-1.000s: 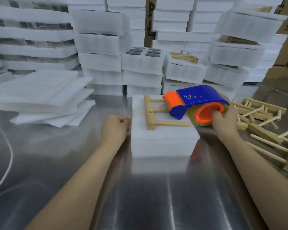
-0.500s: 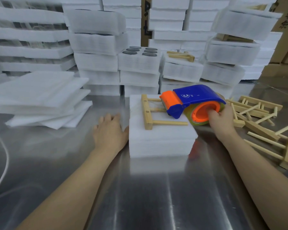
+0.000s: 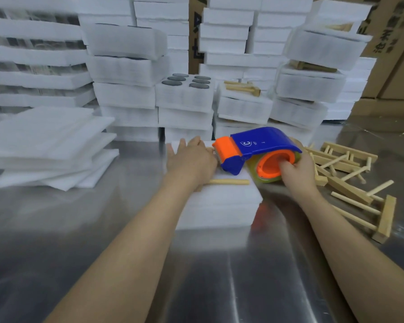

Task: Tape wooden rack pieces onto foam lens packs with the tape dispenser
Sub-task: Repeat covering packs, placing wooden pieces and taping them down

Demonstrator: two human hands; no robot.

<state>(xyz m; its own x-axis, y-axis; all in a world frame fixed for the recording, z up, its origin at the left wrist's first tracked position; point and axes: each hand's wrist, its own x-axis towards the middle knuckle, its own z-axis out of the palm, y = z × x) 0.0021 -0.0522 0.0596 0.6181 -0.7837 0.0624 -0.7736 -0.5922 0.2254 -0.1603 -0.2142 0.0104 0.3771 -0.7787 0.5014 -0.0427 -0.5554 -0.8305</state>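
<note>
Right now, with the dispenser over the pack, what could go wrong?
The dispenser has its front edge right beside the left hand, so a pull could nick it. The rack is only pressed onto the pack and might slip askew. The right hand could knock the spare racks beside it.

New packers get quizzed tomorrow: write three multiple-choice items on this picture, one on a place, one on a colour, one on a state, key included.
1. The heap of loose wooden racks lies
A. on the foam pack
B. on the table, right of the foam pack
C. under the tape dispenser
2. The tape dispenser's cover is
A. green
B. black
C. blue
3. The left hand
A. lies open over the rack piece
B. grips the tape dispenser
C. is out of view
Key: 1 B, it rests on the table by the right hand; 2 C, it shows blue; 3 A, fingers straight.
</note>
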